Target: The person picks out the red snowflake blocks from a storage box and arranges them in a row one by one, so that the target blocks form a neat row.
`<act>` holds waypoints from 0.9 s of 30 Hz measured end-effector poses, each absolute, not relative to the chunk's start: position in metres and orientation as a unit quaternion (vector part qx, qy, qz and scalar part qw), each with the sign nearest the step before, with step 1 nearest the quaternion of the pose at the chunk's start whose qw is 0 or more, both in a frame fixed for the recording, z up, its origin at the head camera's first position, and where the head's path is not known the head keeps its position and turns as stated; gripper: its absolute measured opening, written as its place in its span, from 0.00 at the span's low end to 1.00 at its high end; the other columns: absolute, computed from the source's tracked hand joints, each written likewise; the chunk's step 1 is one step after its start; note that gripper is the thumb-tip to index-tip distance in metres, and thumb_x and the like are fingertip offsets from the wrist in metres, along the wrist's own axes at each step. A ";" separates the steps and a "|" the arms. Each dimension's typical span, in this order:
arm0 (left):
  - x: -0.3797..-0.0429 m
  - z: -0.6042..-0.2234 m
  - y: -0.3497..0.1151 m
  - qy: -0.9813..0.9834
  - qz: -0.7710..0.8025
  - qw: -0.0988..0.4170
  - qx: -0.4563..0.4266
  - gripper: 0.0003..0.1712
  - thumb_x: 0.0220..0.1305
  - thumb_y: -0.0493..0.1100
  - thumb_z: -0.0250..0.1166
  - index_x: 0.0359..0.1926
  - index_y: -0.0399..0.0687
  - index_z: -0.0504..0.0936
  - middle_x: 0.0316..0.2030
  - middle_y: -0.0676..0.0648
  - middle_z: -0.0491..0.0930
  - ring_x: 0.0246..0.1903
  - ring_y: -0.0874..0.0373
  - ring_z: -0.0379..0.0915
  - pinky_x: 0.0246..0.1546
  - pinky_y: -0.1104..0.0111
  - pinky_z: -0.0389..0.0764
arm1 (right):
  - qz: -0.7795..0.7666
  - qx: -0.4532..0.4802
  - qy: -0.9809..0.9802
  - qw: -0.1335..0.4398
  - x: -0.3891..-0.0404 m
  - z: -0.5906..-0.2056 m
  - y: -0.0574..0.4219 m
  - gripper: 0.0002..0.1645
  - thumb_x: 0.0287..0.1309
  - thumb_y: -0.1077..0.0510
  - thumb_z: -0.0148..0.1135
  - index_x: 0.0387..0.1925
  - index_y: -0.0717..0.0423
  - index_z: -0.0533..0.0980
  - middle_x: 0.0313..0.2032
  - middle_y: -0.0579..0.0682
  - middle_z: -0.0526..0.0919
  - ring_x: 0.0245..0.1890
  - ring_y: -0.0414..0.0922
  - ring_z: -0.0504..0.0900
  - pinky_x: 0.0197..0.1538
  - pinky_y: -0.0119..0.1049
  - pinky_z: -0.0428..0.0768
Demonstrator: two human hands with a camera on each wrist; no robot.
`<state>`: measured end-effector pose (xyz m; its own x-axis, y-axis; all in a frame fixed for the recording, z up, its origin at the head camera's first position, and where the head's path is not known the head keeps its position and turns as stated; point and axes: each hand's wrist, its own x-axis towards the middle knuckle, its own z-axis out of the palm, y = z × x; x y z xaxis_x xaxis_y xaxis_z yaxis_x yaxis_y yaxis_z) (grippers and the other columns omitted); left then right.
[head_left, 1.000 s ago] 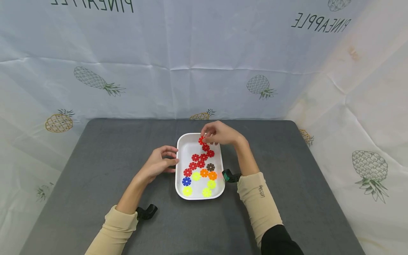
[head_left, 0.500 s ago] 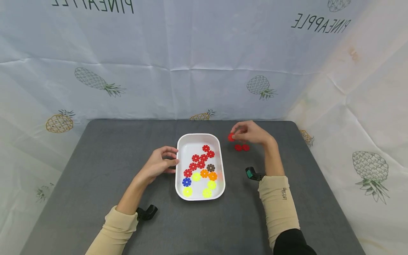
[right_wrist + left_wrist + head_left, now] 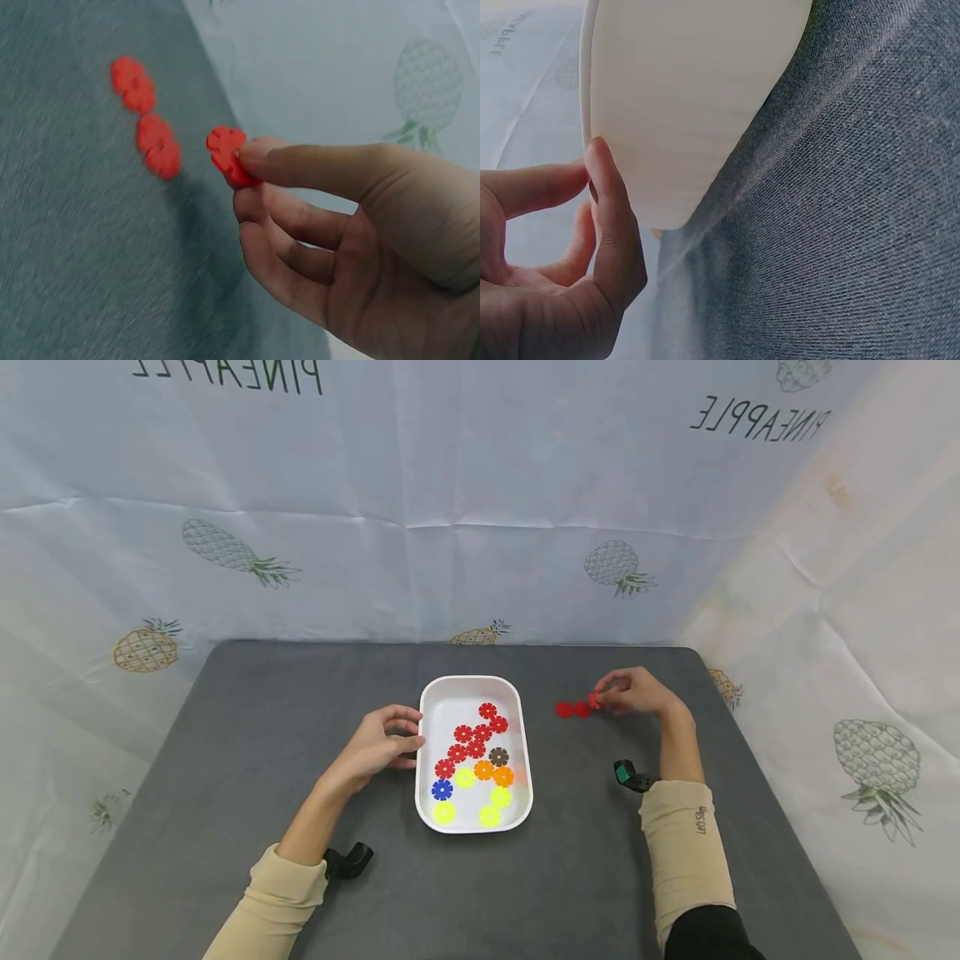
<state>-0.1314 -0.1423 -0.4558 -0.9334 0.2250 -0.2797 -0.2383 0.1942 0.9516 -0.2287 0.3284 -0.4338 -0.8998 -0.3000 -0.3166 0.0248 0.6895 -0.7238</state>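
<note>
At the right of the table my right hand (image 3: 633, 692) pinches a red snowflake disc (image 3: 226, 154) between thumb and fingers, raised over the cloth. Two more red snowflake discs (image 3: 157, 146) lie flat beside it in a row, edge to edge. My left hand (image 3: 386, 742) grips the left rim of a white tray (image 3: 682, 90), its thumb and fingertip on the edge in the left wrist view. Inside the tray are several red discs (image 3: 462, 733), a few yellow discs (image 3: 465, 777), two orange discs (image 3: 483, 769), one blue disc (image 3: 442, 789) and one dark brown disc (image 3: 498, 757).
A grey cloth covers the table (image 3: 480, 893). Behind its far edge hangs a pale curtain (image 3: 420, 577) printed with pineapples, which also runs down both sides. The tray stands mid-table, left of the loose discs.
My right hand has carried a red disc out of the tray and off to the right, past the two discs on the table. My left hand has stayed at the tray's rim.
</note>
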 end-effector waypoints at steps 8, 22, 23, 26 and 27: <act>-0.131 -0.455 -0.142 0.751 0.635 0.184 -0.007 0.28 0.71 0.33 0.69 0.68 0.32 0.74 0.51 0.37 0.77 0.38 0.56 0.86 0.39 0.61 0.95 | -0.377 -0.048 0.895 0.231 -0.230 -0.452 0.335 0.19 0.76 0.61 0.63 0.59 0.72 0.79 0.48 0.66 0.91 0.41 0.40 0.89 0.48 0.40 0.92; -0.133 -0.455 -0.141 0.755 0.631 0.178 -0.012 0.27 0.70 0.33 0.70 0.67 0.33 0.75 0.51 0.38 0.78 0.35 0.58 0.85 0.38 0.62 0.94 | -0.362 -0.045 0.908 0.205 -0.226 -0.450 0.330 0.17 0.75 0.63 0.62 0.58 0.71 0.81 0.46 0.64 0.89 0.41 0.43 0.86 0.47 0.37 0.91; -0.133 -0.455 -0.141 0.755 0.631 0.178 -0.012 0.27 0.70 0.33 0.70 0.67 0.33 0.75 0.51 0.38 0.78 0.35 0.58 0.85 0.38 0.62 0.94 | -0.362 -0.045 0.909 0.202 -0.226 -0.450 0.330 0.17 0.75 0.63 0.62 0.58 0.71 0.81 0.47 0.64 0.89 0.42 0.44 0.87 0.47 0.38 0.91; -0.133 -0.456 -0.141 0.755 0.631 0.178 -0.012 0.27 0.70 0.33 0.70 0.67 0.33 0.75 0.50 0.38 0.78 0.35 0.58 0.85 0.38 0.62 0.94 | -0.368 -0.054 0.908 0.191 -0.227 -0.447 0.326 0.17 0.76 0.61 0.62 0.58 0.69 0.81 0.48 0.65 0.88 0.44 0.48 0.89 0.50 0.42 0.92; -0.133 -0.456 -0.141 0.755 0.631 0.178 -0.012 0.27 0.70 0.33 0.70 0.67 0.32 0.75 0.50 0.38 0.78 0.35 0.58 0.85 0.38 0.62 0.94 | -0.374 -0.059 0.907 0.185 -0.227 -0.446 0.324 0.17 0.77 0.60 0.61 0.58 0.69 0.82 0.49 0.65 0.88 0.45 0.49 0.89 0.51 0.43 0.92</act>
<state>-0.1325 -0.1415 -0.4560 -0.9362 0.2074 -0.2839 -0.2426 0.2032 0.9486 -0.2268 0.3237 -0.4456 -0.9242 -0.2463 -0.2918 0.0309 0.7134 -0.7000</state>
